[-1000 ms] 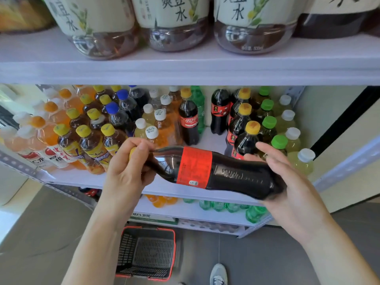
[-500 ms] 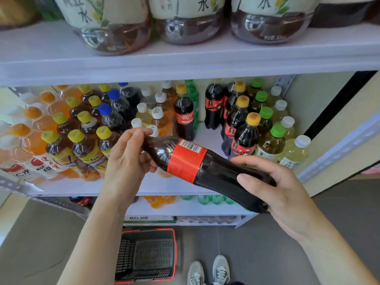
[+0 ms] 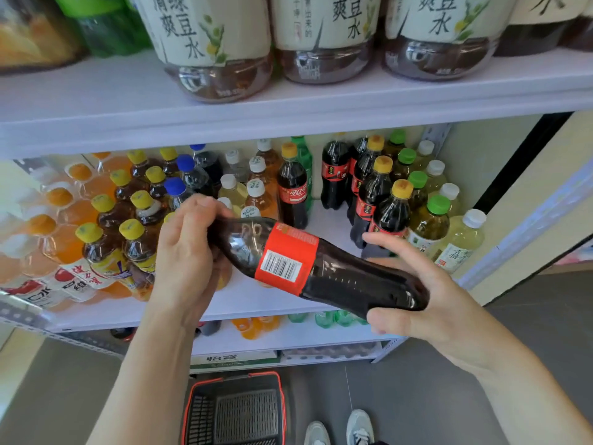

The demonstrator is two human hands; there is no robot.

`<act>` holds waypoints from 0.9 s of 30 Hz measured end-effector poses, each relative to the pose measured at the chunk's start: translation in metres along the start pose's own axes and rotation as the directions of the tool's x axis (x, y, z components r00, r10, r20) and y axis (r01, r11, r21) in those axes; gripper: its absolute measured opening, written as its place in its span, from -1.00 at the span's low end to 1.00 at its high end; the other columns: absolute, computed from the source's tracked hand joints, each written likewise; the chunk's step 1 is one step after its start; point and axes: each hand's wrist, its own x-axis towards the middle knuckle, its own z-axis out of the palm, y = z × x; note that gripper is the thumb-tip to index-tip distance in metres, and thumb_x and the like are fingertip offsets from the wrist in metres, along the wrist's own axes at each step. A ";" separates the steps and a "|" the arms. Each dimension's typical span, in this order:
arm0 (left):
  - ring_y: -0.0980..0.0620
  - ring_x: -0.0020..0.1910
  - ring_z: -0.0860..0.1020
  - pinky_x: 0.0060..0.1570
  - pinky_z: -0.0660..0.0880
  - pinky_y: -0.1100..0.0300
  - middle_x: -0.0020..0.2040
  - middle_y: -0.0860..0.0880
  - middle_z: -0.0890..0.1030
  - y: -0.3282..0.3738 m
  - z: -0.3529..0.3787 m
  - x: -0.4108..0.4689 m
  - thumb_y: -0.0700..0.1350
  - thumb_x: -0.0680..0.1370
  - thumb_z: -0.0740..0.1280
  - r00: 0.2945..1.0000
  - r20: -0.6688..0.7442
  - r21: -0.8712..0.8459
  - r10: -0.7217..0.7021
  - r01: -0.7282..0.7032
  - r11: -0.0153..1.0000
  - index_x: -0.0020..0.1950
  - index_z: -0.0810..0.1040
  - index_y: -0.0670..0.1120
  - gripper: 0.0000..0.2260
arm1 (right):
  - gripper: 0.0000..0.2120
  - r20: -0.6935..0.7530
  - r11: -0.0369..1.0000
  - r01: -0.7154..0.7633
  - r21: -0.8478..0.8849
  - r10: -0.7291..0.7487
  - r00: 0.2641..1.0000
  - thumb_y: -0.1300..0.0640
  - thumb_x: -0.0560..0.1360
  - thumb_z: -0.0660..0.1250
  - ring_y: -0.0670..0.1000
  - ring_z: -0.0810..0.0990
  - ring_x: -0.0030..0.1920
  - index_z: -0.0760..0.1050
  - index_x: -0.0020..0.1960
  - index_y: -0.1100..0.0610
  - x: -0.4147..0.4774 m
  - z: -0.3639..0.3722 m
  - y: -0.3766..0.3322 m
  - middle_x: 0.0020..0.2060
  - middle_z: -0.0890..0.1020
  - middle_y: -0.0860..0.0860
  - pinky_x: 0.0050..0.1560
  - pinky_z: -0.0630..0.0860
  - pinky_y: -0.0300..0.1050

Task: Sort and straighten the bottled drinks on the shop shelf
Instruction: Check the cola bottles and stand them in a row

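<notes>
Head cam: the cola bottle (image 3: pixel 353 281) isn't on the shelf, it's held on its side in mid-air, just in front of the middle shelf (image 3: pixel 272 303), neck to the left. It's dark, glossy plastic with a curvy waist and a red wrap label (image 3: pixel 288 239). A white barcode (image 3: pixel 280 267) faces the camera, and the small print beside it is too tiny to read.

The left hand (image 3: pixel 186 252) is wrapped round the neck end and hides the cap. The right hand (image 3: pixel 426 297) cradles the base, thumb in front and fingers reaching behind.

On the shelf behind stands another cola (image 3: pixel 292 191) with 可口 on its red label. There are rows of brown drinks with yellow caps (image 3: pixel 131 229) to the left, and pale drinks with green caps (image 3: pixel 438 205) and white caps (image 3: pixel 473 218) to the right.

The big bottles (image 3: pixel 211 33) on the upper shelf read 爽豆水 on cream labels. A red-rimmed mesh basket (image 3: pixel 236 375) sits on the floor.
</notes>
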 end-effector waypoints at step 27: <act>0.12 -0.42 0.39 -0.42 0.32 0.24 -0.41 0.09 0.49 -0.002 0.007 0.018 -0.04 0.41 0.29 0.983 0.053 0.049 0.173 -0.176 0.983 -0.35 0.55 0.04 -0.86 | -0.40 0.111 0.943 -0.016 -0.333 0.056 0.992 -0.08 0.34 0.53 -0.09 0.62 0.12 0.40 0.32 -0.26 0.003 0.011 0.016 0.14 0.62 -0.17 0.16 0.56 -0.03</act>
